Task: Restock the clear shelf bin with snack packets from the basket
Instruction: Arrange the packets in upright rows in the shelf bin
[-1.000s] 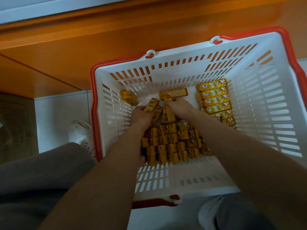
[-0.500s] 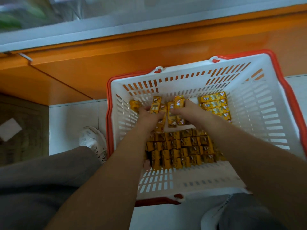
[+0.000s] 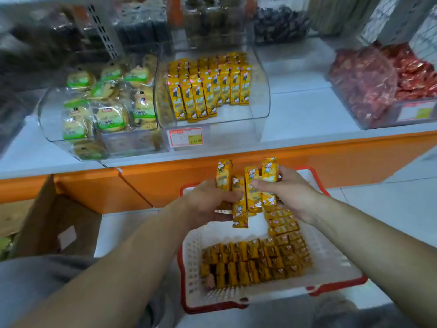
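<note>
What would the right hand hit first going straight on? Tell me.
Likely the orange shelf edge, then the bin; the right hand holds packets low before it. Depth unclear.

a white shelf (image 3: 298, 107) with an orange front carries three bins: the left bin (image 3: 50, 119) of green-labelled cakes, the clear shelf bin (image 3: 260, 98) of yellow snack packets (image 3: 208, 91), and the right bin (image 3: 383, 119), seemingly of red sweets. the tiled floor (image 3: 390, 204) bears a basket (image 3: 335, 286) and a cardboard box (image 3: 54, 221).

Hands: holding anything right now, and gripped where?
Yes. The left hand and right hand together clasp a bunch of upright yellow snack packets around their middles and lower parts, above the basket.
</note>
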